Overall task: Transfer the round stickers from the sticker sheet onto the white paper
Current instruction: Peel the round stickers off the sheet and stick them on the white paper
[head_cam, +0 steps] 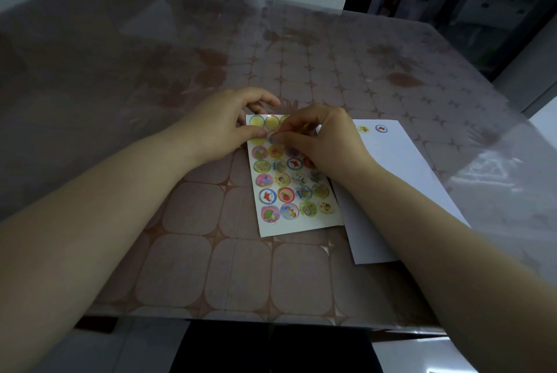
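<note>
A: What lies nearest on the worktop (187,267)?

B: The bare patterned cover, then the sheet (294,191), flat, with rows of round stickers. Its right edge overlaps the paper (401,167), which stretches off to the right.

A: And the hands?

B: Both are over the upper part of the sheet. The left hand (220,125) has thumb and forefinger nearly closed, tips meeting those of the right hand (322,137). The right fingers (289,128) are curled and pinched on a small round sticker (271,136) at the point where the hands touch. I cannot tell whether it is fully off the sheet.

A: Anything on the paper?

B: Two stickers near its far edge: a yellow one (363,129) and, beside it, a blue-ringed one (381,128).
</note>
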The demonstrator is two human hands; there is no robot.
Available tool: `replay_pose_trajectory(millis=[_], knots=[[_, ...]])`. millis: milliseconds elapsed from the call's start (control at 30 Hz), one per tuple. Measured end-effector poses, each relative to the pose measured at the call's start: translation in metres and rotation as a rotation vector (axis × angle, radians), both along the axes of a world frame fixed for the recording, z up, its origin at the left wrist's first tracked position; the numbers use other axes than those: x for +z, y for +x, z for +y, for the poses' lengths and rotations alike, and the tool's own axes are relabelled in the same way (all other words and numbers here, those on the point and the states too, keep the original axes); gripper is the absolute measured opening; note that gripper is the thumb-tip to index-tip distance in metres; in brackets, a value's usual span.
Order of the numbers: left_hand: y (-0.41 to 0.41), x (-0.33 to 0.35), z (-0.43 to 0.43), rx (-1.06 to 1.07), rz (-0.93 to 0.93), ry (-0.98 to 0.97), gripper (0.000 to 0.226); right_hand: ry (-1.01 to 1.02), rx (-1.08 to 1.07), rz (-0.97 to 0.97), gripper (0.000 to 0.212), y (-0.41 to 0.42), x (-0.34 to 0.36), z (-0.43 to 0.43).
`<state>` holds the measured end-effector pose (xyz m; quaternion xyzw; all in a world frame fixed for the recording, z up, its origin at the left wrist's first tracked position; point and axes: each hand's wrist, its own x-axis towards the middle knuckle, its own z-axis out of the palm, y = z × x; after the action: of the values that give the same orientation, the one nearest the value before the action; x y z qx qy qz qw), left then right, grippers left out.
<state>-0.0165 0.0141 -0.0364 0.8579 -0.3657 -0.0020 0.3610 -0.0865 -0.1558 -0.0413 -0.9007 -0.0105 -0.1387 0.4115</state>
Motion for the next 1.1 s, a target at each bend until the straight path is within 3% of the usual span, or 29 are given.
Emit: replay_pose_trajectory(millis=[267, 433, 633, 700, 767, 900, 1100], knots=[[-0.005, 0.0, -0.001, -0.074, 0.125, -0.007, 0.056, -0.076, -0.025, 0.029, 0.004, 0.003, -0.002, -0.001], [-0.003, -0.001, -0.005, -0.051, 0.108, 0.028, 0.06, -0.094, -0.044, 0.065, 0.004, 0.004, -0.004, -0.002], [-0.004, -0.002, -0.005, -0.062, 0.113, 0.019, 0.06, 0.054, -0.118, 0.073, 0.007, 0.004, 0.012, -0.01], [-0.004, -0.001, -0.003, -0.055, 0.095, 0.028, 0.059, 0.135, -0.171, 0.066, 0.017, -0.001, 0.028, -0.028], [-0.003, -0.001, -0.001, -0.038, 0.08, 0.028, 0.058, 0.127, -0.219, 0.148, 0.024, -0.013, 0.04, -0.052], [-0.002, 0.001, 0.002, -0.015, 0.059, 0.009, 0.055, 0.046, -0.265, 0.393, 0.01, -0.029, 0.039, -0.074], [-0.002, 0.001, 0.001, -0.01, 0.026, 0.015, 0.054, -0.039, -0.309, 0.438, 0.016, -0.024, 0.035, -0.076]])
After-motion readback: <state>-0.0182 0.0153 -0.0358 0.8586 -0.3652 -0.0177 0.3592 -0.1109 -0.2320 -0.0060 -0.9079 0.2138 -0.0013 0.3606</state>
